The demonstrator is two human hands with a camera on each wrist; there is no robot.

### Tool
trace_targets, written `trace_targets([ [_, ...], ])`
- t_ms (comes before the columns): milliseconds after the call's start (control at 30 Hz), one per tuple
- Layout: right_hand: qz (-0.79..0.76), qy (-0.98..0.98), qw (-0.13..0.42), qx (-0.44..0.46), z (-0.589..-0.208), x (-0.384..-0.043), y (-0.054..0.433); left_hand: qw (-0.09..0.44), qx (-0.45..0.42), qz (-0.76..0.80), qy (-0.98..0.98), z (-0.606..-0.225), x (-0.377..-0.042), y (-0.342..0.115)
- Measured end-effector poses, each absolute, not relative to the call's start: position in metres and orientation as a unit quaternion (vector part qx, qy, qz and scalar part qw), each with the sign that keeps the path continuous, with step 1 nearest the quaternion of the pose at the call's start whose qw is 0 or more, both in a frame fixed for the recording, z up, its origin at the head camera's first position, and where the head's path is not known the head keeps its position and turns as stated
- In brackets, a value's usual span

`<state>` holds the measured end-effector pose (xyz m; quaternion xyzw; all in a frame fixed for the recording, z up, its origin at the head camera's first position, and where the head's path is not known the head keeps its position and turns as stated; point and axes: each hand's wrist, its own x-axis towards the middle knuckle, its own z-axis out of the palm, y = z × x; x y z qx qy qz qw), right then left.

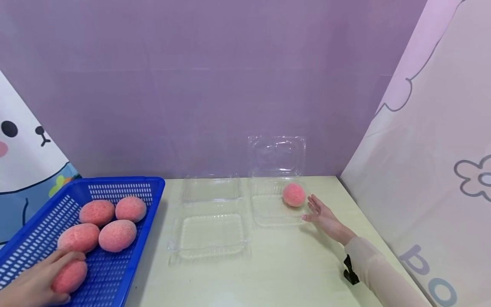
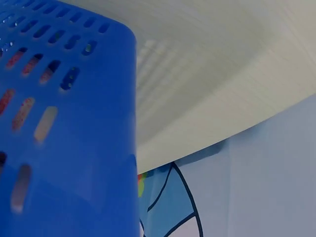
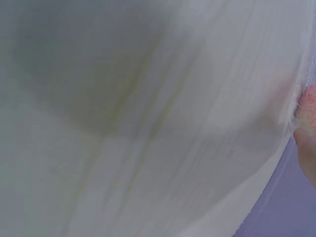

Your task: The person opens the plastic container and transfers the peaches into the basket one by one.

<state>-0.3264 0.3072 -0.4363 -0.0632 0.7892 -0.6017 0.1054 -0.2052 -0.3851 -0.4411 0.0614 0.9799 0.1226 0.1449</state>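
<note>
In the head view, my left hand (image 1: 40, 275) reaches into a blue basket (image 1: 122, 179) and grips a pink fuzzy peach (image 1: 70, 277), fingers over its top. Several other peaches (image 1: 117, 236) lie behind it in the basket. My right hand (image 1: 326, 219) is beside a clear plastic clamshell box (image 1: 264, 213), fingers extended and holding nothing. One peach (image 1: 294, 195) sits in the back right of that box, close to the fingertips. The left wrist view shows just the basket's wall (image 2: 94, 163), hiding the hand. A finger (image 3: 307, 158) shows at the right wrist view's edge.
Left of the right-hand box lies a second clear clamshell box (image 1: 211, 234), lid (image 1: 212, 189) folded back. The first box's lid (image 1: 277, 155) stands up against the purple backdrop (image 1: 230, 85). A printed white curtain (image 1: 422, 170) borders the table (image 1: 276, 273) on the right.
</note>
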Motion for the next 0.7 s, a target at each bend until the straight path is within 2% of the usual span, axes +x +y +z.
trace_targets([
  [233,-0.598,0.792,0.103,-0.063,-0.4345,-0.3271,0.3065,0.148,0.054,0.131,0.979,-0.4416,-0.2058,-0.3873],
  [700,-0.597,0.793,0.102,-0.070,-0.4398,-0.3287,0.3065,0.189,0.021,0.135,0.972,-0.4406,-0.2040,-0.3869],
])
